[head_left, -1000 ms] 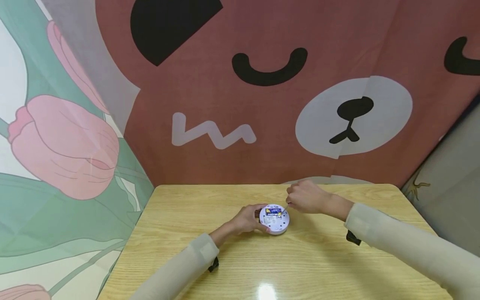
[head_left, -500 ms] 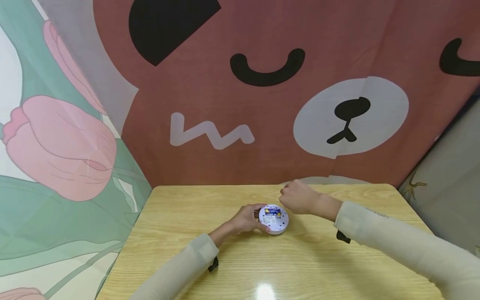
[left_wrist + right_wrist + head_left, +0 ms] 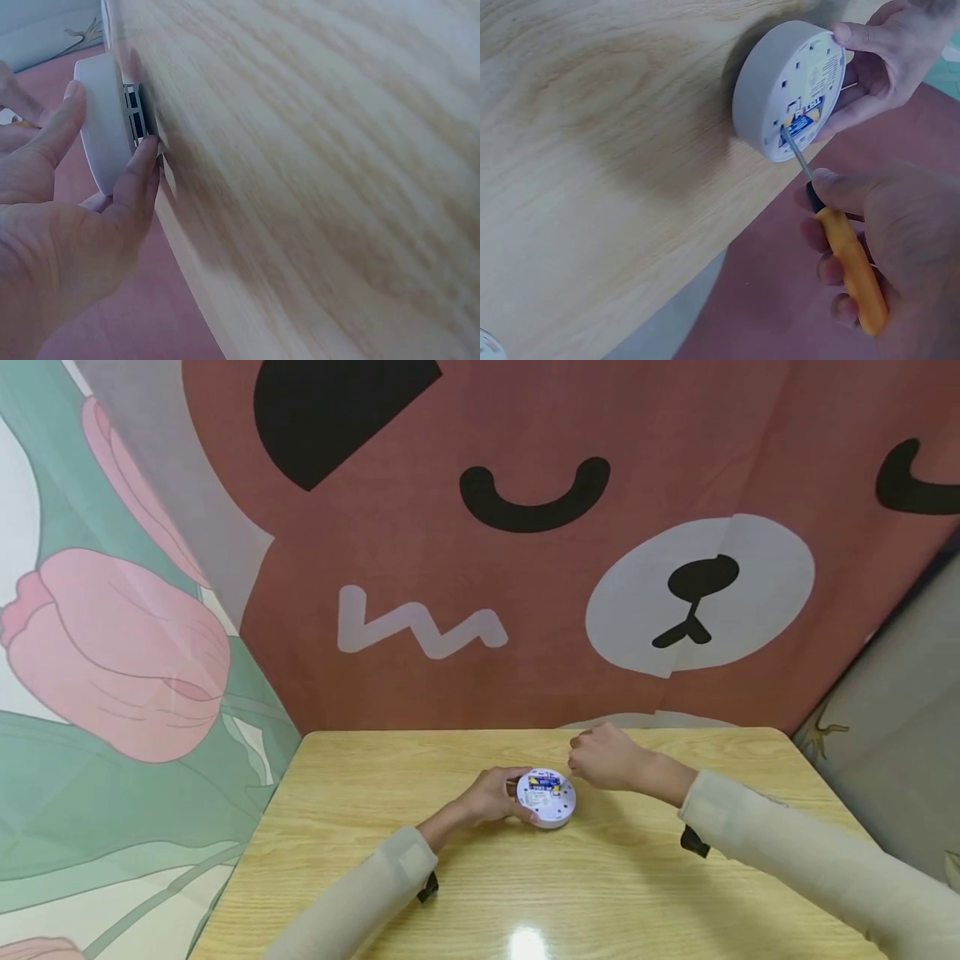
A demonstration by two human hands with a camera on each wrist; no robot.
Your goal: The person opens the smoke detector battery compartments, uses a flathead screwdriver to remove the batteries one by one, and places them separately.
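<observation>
A round white smoke detector (image 3: pixel 553 810) is held on its edge-side over the table, its back with small holes, a label and a blue battery (image 3: pixel 804 120) facing up. My left hand (image 3: pixel 491 797) grips it from the left, thumb on the near rim and fingers round the far side. The slotted part (image 3: pixel 135 112) beneath it shows in the left wrist view, close to the tabletop. My right hand (image 3: pixel 606 758) holds a screwdriver (image 3: pixel 851 266) by its orange handle, thumb near the black collar. The metal shaft points at the battery's end, its tip right there.
The light wood table (image 3: pixel 375 877) ends at a back edge against a bear-print cloth (image 3: pixel 420 693). A flower-print cloth (image 3: pixel 135 652) hangs on the left. Part of a white round object (image 3: pixel 489 349) shows at the corner of the right wrist view.
My right hand first shifted left towards the smoke detector, then slightly back to the right, with the wrist turning. My left hand and the detector stay almost in place.
</observation>
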